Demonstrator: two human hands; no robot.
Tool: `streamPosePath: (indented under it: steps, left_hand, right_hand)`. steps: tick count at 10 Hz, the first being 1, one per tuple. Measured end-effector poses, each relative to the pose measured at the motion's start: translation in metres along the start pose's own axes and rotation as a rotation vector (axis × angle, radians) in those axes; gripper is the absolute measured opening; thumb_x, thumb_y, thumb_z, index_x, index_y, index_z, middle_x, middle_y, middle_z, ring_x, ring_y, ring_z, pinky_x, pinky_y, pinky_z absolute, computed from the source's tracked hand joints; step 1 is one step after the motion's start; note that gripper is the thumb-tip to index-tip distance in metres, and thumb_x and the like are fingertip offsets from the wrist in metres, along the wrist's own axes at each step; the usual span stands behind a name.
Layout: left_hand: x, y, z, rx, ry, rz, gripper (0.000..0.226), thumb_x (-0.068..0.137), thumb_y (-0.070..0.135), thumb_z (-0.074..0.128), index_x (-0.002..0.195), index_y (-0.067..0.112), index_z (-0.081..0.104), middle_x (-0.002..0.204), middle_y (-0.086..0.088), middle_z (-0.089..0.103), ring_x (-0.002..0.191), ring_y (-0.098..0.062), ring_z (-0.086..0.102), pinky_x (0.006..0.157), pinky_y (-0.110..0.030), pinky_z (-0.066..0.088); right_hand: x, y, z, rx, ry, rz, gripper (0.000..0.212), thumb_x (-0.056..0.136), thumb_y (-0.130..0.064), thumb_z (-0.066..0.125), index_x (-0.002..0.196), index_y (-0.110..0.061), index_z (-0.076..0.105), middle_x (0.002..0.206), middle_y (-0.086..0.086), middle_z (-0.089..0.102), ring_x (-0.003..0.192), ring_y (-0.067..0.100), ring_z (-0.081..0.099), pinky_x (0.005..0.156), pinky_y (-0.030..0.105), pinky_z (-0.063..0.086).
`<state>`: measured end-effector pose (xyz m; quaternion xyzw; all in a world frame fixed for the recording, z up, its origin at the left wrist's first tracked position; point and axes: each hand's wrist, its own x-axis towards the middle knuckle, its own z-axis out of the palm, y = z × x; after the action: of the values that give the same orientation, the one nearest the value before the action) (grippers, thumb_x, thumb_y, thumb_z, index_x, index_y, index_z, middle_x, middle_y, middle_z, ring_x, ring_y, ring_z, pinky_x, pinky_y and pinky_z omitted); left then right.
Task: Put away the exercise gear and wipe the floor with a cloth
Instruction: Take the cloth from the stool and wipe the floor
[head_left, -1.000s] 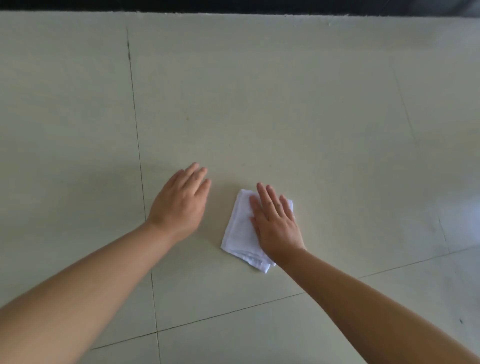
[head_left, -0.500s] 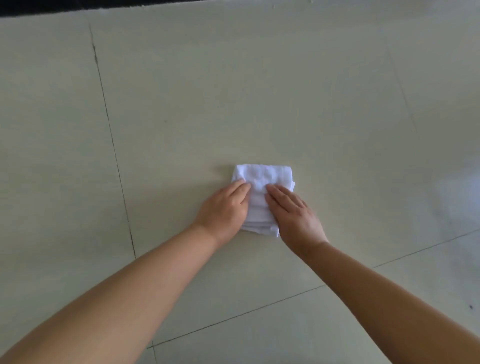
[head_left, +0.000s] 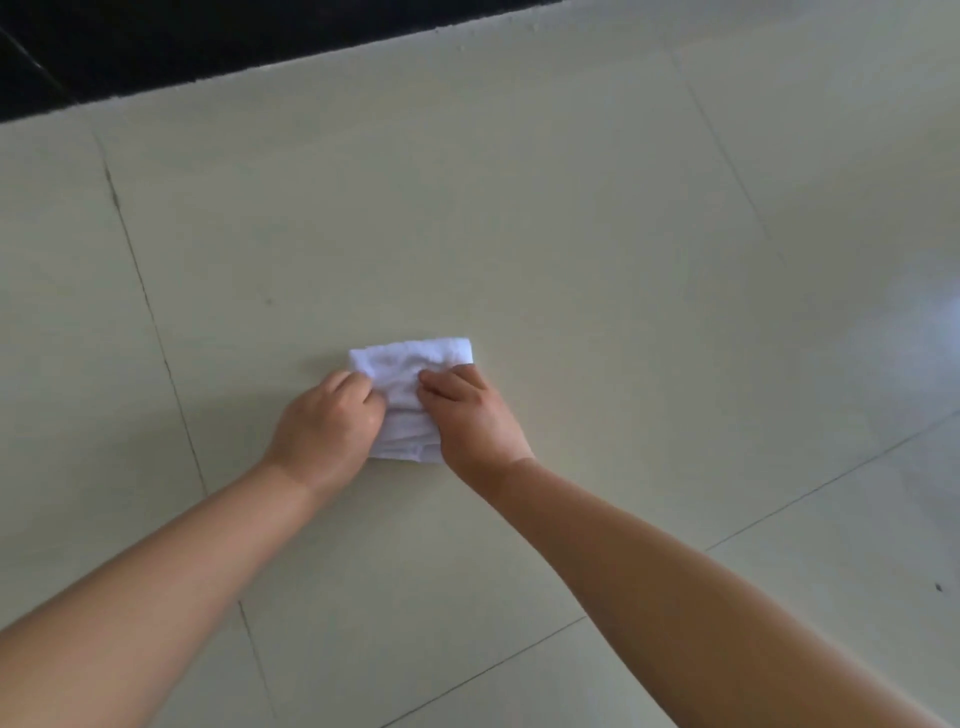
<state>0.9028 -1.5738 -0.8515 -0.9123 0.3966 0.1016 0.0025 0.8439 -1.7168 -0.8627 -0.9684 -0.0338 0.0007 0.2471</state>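
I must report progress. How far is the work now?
No exercise gear is in view, so whether it was put away cannot be judged. In hand: left hand and right hand hold the white cloth on the tiled floor. Left: wiping the floor.

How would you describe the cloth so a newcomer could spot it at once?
On the pale tiled floor, follow both forearms to where the left hand and right hand meet. The cloth lies folded between them, the only white, wrinkled thing there.
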Motion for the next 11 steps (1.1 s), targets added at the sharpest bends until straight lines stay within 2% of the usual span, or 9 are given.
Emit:
streamPosePath:
  steps: [2, 3, 4, 6, 7, 8, 9, 10, 11]
  left_hand:
    - [0.049, 0.088, -0.004, -0.096, 0.034, 0.244, 0.031, 0.062, 0.012, 0.038, 0.039, 0.008, 0.059, 0.048, -0.004, 0.059, 0.043, -0.02, 0.062, 0.028, -0.016, 0.036]
    - [0.113, 0.139, -0.016, -0.291, 0.018, 0.056, 0.032, 0.089, 0.005, 0.038, 0.097, -0.004, 0.068, 0.104, -0.019, 0.064, 0.098, -0.031, 0.064, 0.074, -0.034, 0.053]
    - [0.174, 0.148, -0.028, -0.499, -0.138, -0.159, 0.038, 0.099, 0.009, 0.03, 0.133, 0.001, 0.044, 0.139, -0.018, 0.043, 0.128, -0.032, 0.043, 0.102, -0.033, 0.033]
    - [0.199, 0.043, -0.036, -0.346, 0.017, -0.397, 0.036, 0.097, 0.012, 0.034, 0.121, -0.003, 0.056, 0.13, -0.026, 0.053, 0.12, -0.037, 0.05, 0.094, -0.035, 0.04]
    - [0.163, -0.003, -0.021, -0.277, 0.046, -0.403, 0.039, 0.094, 0.021, 0.034, 0.104, -0.005, 0.062, 0.117, -0.028, 0.059, 0.108, -0.038, 0.055, 0.084, -0.038, 0.043]
    - [0.109, -0.004, -0.006, -0.255, 0.073, -0.255, 0.036, 0.093, 0.017, 0.042, 0.08, -0.006, 0.065, 0.089, -0.025, 0.064, 0.086, -0.038, 0.063, 0.066, -0.037, 0.049]
    - [0.09, 0.035, -0.002, -0.293, -0.104, -0.008, 0.035, 0.074, 0.018, 0.042, 0.052, 0.005, 0.065, 0.054, -0.013, 0.06, 0.049, -0.028, 0.063, 0.034, -0.025, 0.046]
    - [0.126, 0.088, -0.016, -0.299, -0.027, 0.162, 0.032, 0.071, 0.015, 0.042, 0.051, 0.008, 0.066, 0.057, -0.01, 0.063, 0.052, -0.026, 0.065, 0.037, -0.023, 0.044]
    - [0.188, 0.12, -0.034, -0.456, 0.029, -0.141, 0.034, 0.095, 0.011, 0.037, 0.117, -0.002, 0.06, 0.121, -0.021, 0.06, 0.114, -0.035, 0.056, 0.09, -0.033, 0.043]
  right_hand:
    - [-0.082, 0.075, -0.044, -0.088, -0.085, 0.12, 0.033, 0.06, 0.008, 0.073, 0.091, -0.002, 0.074, 0.092, 0.007, 0.072, 0.089, 0.023, 0.067, 0.07, 0.028, 0.058]
    - [-0.075, 0.13, -0.07, -0.104, 0.084, 0.409, 0.028, 0.079, 0.007, 0.063, 0.107, 0.004, 0.069, 0.105, 0.013, 0.067, 0.103, 0.029, 0.063, 0.091, 0.013, 0.039]
    - [-0.034, 0.157, -0.084, -0.218, 0.108, 0.354, 0.038, 0.07, 0.018, 0.065, 0.106, 0.009, 0.067, 0.113, 0.024, 0.066, 0.109, 0.041, 0.062, 0.098, 0.031, 0.035]
    - [0.082, 0.131, -0.052, -0.087, 0.095, 0.301, 0.04, 0.101, -0.015, 0.034, 0.14, -0.013, 0.043, 0.146, 0.002, 0.036, 0.132, 0.014, 0.038, 0.1, 0.012, 0.025]
    - [0.096, 0.09, -0.02, -0.002, 0.095, 0.251, 0.04, 0.098, -0.008, 0.036, 0.137, -0.008, 0.046, 0.145, 0.005, 0.04, 0.134, 0.019, 0.036, 0.109, 0.022, 0.025]
    - [0.06, 0.065, -0.014, -0.006, 0.1, 0.148, 0.04, 0.08, -0.005, 0.038, 0.102, -0.002, 0.072, 0.113, 0.009, 0.07, 0.098, 0.022, 0.067, 0.08, 0.022, 0.053]
    - [-0.01, 0.086, -0.028, -0.119, 0.091, 0.019, 0.04, 0.07, -0.007, 0.038, 0.083, 0.002, 0.076, 0.09, 0.013, 0.076, 0.073, 0.026, 0.073, 0.058, 0.027, 0.058]
    - [-0.037, 0.129, -0.059, -0.209, 0.053, 0.113, 0.04, 0.071, -0.001, 0.038, 0.085, 0.008, 0.074, 0.092, 0.021, 0.074, 0.073, 0.034, 0.071, 0.06, 0.039, 0.059]
    - [-0.001, 0.171, -0.077, -0.156, 0.163, 0.299, 0.034, 0.073, 0.003, 0.043, 0.09, 0.014, 0.071, 0.097, 0.029, 0.07, 0.082, 0.042, 0.068, 0.079, 0.043, 0.052]
